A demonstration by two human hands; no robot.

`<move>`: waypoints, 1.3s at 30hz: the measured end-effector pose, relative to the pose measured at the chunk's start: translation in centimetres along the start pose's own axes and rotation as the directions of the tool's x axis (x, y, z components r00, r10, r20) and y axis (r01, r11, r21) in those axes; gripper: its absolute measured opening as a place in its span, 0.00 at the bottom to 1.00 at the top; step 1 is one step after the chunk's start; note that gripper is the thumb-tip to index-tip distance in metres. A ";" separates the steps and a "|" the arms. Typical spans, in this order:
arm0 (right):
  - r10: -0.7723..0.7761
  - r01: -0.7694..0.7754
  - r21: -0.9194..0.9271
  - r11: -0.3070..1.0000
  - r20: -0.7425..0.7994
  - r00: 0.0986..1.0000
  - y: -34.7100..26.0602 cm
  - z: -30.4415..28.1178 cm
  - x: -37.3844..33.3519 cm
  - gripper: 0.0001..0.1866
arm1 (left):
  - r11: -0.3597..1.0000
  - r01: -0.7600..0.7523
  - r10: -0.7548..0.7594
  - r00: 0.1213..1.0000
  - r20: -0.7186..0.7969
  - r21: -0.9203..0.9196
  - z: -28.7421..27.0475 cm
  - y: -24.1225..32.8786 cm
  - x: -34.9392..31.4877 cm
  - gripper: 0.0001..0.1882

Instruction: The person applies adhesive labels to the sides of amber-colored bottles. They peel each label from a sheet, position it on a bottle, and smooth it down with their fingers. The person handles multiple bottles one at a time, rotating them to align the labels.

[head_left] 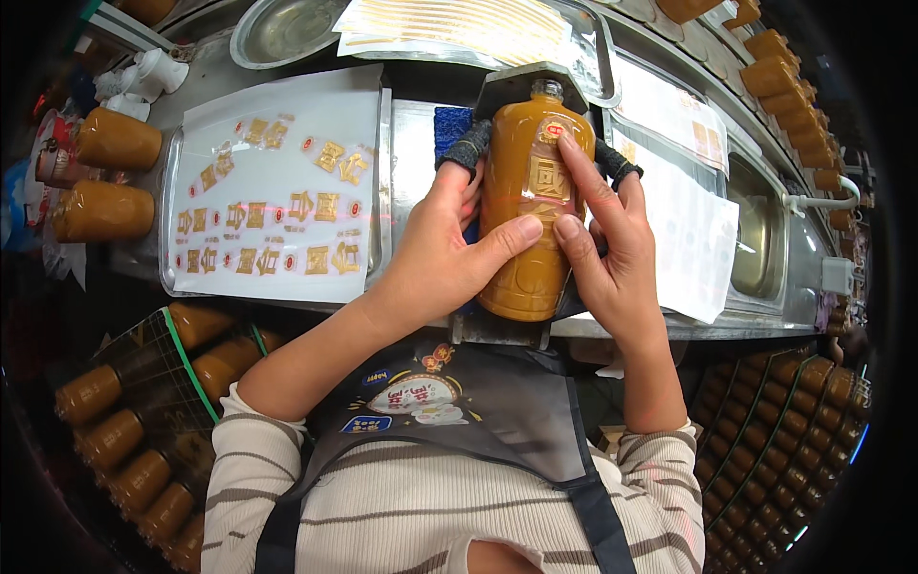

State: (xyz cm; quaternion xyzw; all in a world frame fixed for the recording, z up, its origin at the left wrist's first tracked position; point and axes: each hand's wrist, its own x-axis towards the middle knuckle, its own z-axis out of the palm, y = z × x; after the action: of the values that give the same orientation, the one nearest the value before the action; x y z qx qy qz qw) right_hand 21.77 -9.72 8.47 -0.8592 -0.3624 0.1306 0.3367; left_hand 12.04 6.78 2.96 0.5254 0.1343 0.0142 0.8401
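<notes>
A brown glazed bottle (521,191) with a clear glass neck lies tilted back on a metal stand (580,93), neck away from me. My left hand (469,225) grips its left side, thumb on the front and the other fingers mostly hidden. On the right side, my right hand (607,234) holds it too, index fingertip at a small red-and-gold emblem decal (552,130) and thumb lower down. Gold character decals (548,178) run down the front, partly under my thumbs. Dark knitted wraps (464,153) show beside both hands; I cannot tell whether they cover fingers or stand parts.
To the left, a tray (168,206) bears white paper with several gold decals. A metal basin (277,33) and decal strips (459,27) lie at the back. White sheets (684,244) and a sink (755,230) are at right. Brown bottles (110,210) stand left, with others crated below.
</notes>
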 end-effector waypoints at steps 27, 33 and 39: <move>0.051 -0.040 0.243 0.969 -0.042 0.998 2.5 -0.1 -1.6 0.35 | 0.985 -0.104 0.113 0.992 -0.054 0.139 0.9 -0.6 -0.4 0.30; 0.219 -0.218 0.466 0.857 0.054 0.974 1.1 0.7 -2.2 0.40 | 0.979 -0.040 0.059 0.994 -0.094 0.200 1.6 -0.3 -0.5 0.31; 0.046 -0.021 0.386 0.922 -0.057 0.997 4.1 2.0 -1.8 0.40 | 0.974 -0.032 0.065 0.987 -0.144 0.223 2.5 -0.2 -0.2 0.30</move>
State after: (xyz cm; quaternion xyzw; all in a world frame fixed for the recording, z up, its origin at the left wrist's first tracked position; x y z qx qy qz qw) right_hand 21.77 -12.11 4.22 -0.7862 -0.3038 0.1771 0.5081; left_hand 12.46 4.50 3.83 0.6159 0.1851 0.0593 0.7635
